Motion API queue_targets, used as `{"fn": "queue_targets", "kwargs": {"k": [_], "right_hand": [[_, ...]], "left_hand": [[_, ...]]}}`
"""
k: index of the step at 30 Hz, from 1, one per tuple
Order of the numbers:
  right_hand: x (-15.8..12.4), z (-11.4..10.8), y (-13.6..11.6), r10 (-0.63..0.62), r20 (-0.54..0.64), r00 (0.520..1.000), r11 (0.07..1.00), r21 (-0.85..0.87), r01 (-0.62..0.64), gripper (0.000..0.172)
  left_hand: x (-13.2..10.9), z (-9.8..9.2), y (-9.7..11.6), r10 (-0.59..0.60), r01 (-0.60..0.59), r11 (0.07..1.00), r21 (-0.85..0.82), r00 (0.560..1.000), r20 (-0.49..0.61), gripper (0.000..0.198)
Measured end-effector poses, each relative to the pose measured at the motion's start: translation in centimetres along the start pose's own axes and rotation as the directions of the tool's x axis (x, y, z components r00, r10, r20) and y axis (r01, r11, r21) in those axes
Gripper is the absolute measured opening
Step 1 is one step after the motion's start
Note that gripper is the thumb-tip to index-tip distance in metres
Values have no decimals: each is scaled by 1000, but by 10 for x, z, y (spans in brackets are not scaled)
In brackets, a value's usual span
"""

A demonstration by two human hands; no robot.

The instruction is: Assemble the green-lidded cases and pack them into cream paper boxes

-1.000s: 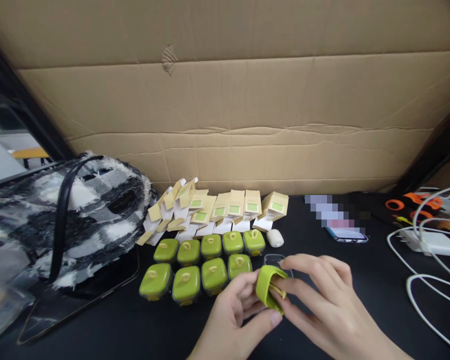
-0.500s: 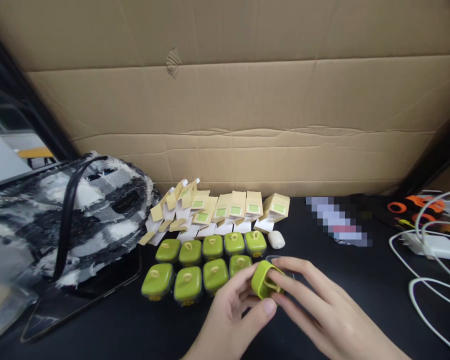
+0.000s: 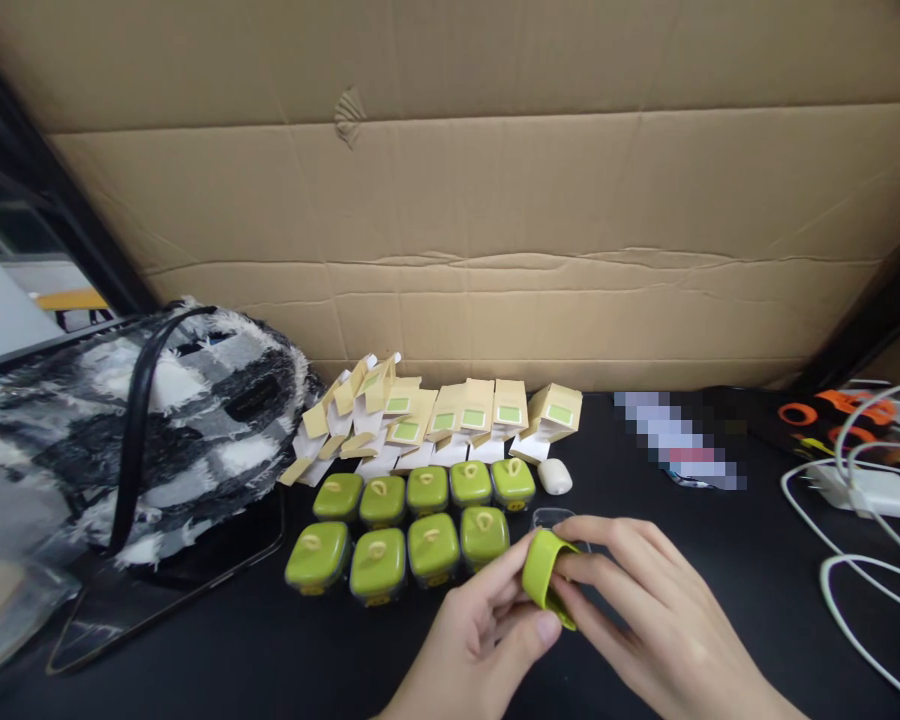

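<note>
A green lid [image 3: 541,568] is tipped on its side between my two hands, its hollow turned toward the right. My left hand [image 3: 487,635] grips its near edge, thumb below and fingers behind. My right hand [image 3: 637,590] has its fingertips at the hollow side, closed on the lid. Behind them a clear plastic cup [image 3: 553,517] stands on the table, mostly hidden by the right hand. To the left, two rows of small clear boxes with green lids [image 3: 377,560] sit close together, each lid bearing a pale yellow loop.
Opened tan cardboard boxes [image 3: 474,410] lie behind the green-lidded ones, beside a white rounded case [image 3: 555,477]. A shaggy black-and-white bag [image 3: 195,420] stands left. White cables [image 3: 832,580] and orange-handled scissors [image 3: 855,410] lie right. A cardboard wall [image 3: 495,200] closes the back.
The green lid has turned in my fingers and shifted slightly right and down, so its outer side shows more. Both hands have moved a little right with it.
</note>
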State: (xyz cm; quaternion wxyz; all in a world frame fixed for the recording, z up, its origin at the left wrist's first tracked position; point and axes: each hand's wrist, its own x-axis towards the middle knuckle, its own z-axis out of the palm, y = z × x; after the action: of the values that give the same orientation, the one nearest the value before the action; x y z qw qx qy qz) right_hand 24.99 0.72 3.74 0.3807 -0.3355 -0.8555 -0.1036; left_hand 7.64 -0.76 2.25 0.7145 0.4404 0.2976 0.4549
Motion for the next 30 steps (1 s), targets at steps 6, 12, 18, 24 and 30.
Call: {"fn": "queue_targets", "kwargs": {"k": [6,12,18,24,30], "right_hand": [[-2,-7,4,64,137,989,980,181,-88,23],[-5,-2,7,257,179,950,867,392,-309,31],[-6,5,0,241,169,956,841,455,-292,19],[-7,10,-7,195,179,964,866,431,-255,22],[-10,14,-13,184,131,974,866,447,-224,21]], "left_hand": [[-1,-5,6,55,-55,998,28,998,2,35],[-1,-5,9,69,-68,990,122,998,1,36],[3,0,9,2,20,968,252,996,-86,24],[3,0,12,-4,35,957,287,994,-108,9],[2,-4,9,62,-27,931,364,994,-85,8]]}}
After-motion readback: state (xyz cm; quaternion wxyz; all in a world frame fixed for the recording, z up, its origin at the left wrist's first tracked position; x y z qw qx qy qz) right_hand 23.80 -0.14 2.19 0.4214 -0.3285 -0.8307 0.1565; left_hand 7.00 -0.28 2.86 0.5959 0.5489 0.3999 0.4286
